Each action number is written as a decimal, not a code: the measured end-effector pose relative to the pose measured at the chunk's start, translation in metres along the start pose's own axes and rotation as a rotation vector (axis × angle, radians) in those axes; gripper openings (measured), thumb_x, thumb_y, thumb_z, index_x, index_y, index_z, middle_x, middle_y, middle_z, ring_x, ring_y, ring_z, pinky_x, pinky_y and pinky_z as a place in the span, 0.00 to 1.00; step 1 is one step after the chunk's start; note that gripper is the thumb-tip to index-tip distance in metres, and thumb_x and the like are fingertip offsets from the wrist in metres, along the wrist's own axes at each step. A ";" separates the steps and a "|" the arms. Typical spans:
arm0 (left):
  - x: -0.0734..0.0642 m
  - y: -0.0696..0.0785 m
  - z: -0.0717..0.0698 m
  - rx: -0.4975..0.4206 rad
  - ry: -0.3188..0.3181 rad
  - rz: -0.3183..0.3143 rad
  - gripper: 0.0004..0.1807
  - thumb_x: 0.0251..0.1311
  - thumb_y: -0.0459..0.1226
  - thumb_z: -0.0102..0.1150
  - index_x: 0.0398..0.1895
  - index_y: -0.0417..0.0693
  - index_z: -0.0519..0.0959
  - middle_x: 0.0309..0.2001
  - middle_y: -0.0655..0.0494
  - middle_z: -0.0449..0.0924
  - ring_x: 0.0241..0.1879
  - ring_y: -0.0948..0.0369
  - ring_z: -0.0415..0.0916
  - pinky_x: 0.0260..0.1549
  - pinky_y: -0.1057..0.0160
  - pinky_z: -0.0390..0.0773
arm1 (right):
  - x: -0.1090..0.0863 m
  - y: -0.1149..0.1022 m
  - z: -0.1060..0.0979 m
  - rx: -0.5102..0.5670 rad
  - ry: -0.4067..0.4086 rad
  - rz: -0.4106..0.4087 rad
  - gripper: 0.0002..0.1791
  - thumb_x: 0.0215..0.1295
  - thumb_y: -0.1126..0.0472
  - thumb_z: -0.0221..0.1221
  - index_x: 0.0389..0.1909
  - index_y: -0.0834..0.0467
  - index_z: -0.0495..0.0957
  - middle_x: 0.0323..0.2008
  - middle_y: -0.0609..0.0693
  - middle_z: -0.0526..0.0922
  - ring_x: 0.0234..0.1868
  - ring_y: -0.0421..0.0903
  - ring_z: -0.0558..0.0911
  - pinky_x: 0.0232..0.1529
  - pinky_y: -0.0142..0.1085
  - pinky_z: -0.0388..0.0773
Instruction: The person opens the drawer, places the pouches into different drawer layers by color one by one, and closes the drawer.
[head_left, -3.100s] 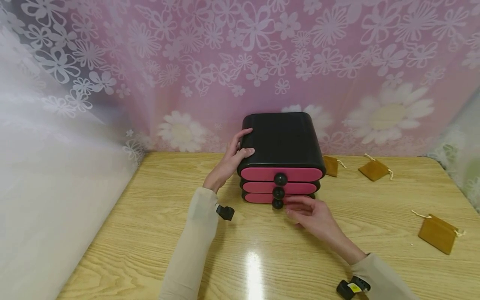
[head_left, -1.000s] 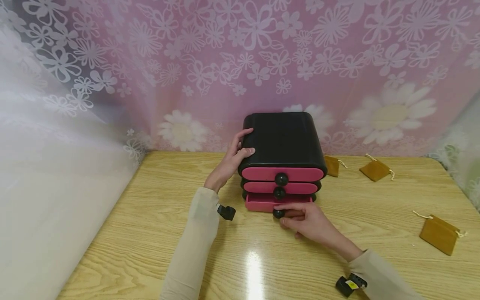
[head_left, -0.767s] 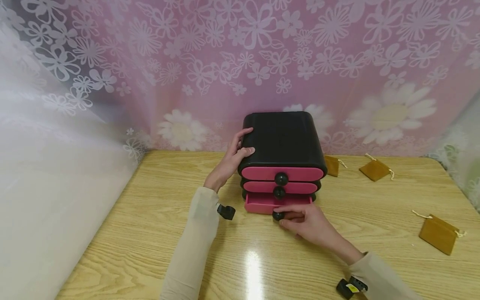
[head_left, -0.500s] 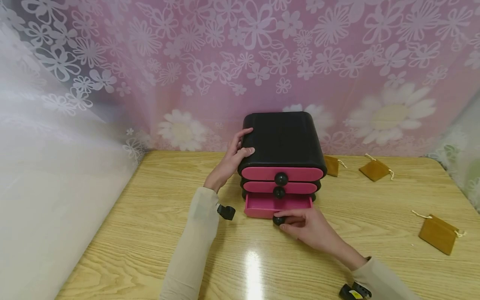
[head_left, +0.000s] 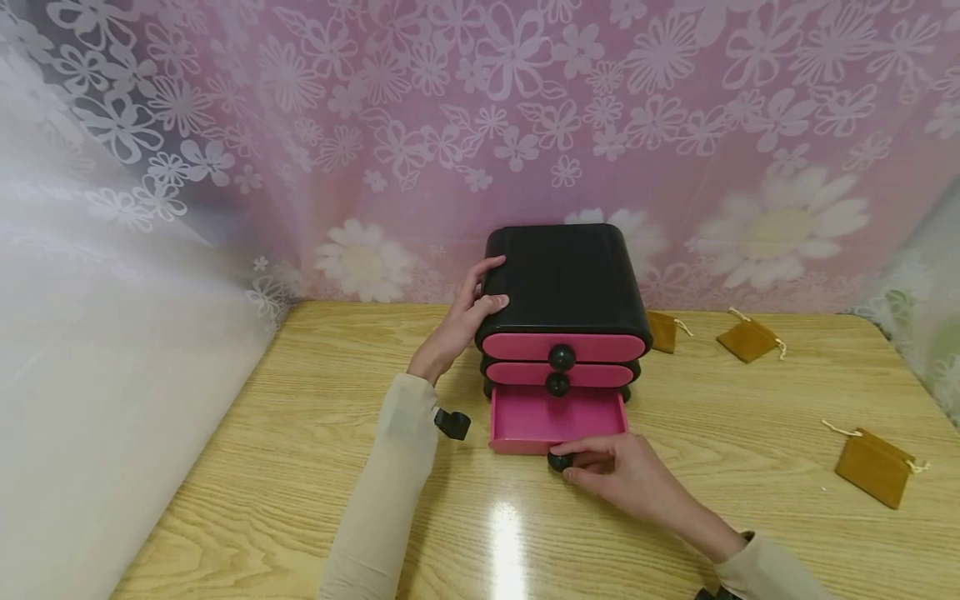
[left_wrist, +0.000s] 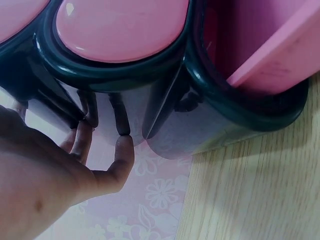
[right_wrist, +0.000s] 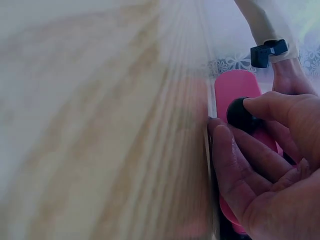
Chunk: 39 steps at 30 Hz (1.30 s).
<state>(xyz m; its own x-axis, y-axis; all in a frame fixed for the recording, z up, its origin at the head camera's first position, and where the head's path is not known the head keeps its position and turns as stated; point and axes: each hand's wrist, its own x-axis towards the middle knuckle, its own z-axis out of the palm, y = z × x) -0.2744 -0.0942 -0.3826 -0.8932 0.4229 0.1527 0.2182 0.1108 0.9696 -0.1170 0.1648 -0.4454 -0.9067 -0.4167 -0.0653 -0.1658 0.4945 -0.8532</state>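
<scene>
Mini drawer cabinet (head_left: 562,271), black and pink, stands mid-table (head_left: 322,400), toward the far side. Bottom drawer (head_left: 558,414) is already well out; upper two drawers (head_left: 517,347) are closed. Right hand (head_left: 626,473) pinches the bottom knob (head_left: 558,462); left hand (head_left: 456,323) braces the left side, fingers spread. Drawstring pouches (head_left: 873,468) lie outside, right.

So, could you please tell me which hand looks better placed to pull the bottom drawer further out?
Probably the right hand: it pinches the knob of that drawer, while the left hand touches the cabinet.

Three brown drawstring pouches (head_left: 873,468) lie on the wood-grain counter (head_left: 300,433), right of the right fingers (head_left: 590,445); floral-print curtain (head_left: 442,117) beyond.
</scene>
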 end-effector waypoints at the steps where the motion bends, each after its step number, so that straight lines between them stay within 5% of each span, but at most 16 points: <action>1: 0.000 0.000 0.000 0.002 0.000 -0.001 0.33 0.71 0.47 0.48 0.77 0.79 0.56 0.71 0.48 0.63 0.67 0.52 0.70 0.66 0.46 0.72 | -0.001 0.000 0.000 -0.004 0.000 0.002 0.13 0.64 0.55 0.69 0.50 0.46 0.88 0.44 0.46 0.91 0.41 0.34 0.87 0.41 0.28 0.83; 39: 0.001 -0.003 0.001 0.011 0.014 0.000 0.31 0.71 0.48 0.49 0.76 0.80 0.57 0.75 0.52 0.54 0.68 0.52 0.68 0.68 0.44 0.70 | -0.013 -0.002 0.013 -0.062 0.033 -0.015 0.13 0.64 0.60 0.68 0.48 0.45 0.88 0.43 0.47 0.91 0.38 0.31 0.86 0.37 0.28 0.83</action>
<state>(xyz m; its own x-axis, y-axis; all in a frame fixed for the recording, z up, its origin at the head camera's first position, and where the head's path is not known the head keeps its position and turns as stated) -0.2758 -0.0934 -0.3856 -0.8988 0.4101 0.1551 0.2223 0.1213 0.9674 -0.1002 0.1597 -0.4497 -0.9162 -0.3992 -0.0349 -0.2019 0.5350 -0.8204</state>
